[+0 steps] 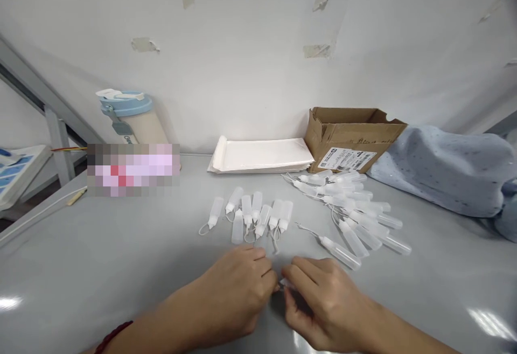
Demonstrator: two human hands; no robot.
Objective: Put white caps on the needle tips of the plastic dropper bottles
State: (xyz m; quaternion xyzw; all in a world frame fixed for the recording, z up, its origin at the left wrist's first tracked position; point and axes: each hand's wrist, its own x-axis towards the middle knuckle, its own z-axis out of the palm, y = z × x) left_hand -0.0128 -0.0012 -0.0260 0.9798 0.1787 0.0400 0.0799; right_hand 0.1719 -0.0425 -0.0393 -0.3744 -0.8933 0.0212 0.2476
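My left hand (246,289) is closed, its fingertips pinched close to those of my right hand; what they grip is hidden. My right hand (323,300) is closed on a small squeeze bottle (286,283), of which only a whitish bit shows between thumb and fingers. Just beyond my hands lies a group of small translucent squeeze bottles (263,220) with white caps and looped tails. More bottles with straighter tails (355,238) are heaped to the right, and a single bottle (341,251) lies nearest my right hand.
Flat white packets (262,154) are stacked against the wall beside an open cardboard box (351,141). Blue-grey cloth (448,168) lies at the right. A cream tumbler with a blue lid (129,111) stands at the back left, behind a blurred patch. A cable (40,214) crosses the left edge.
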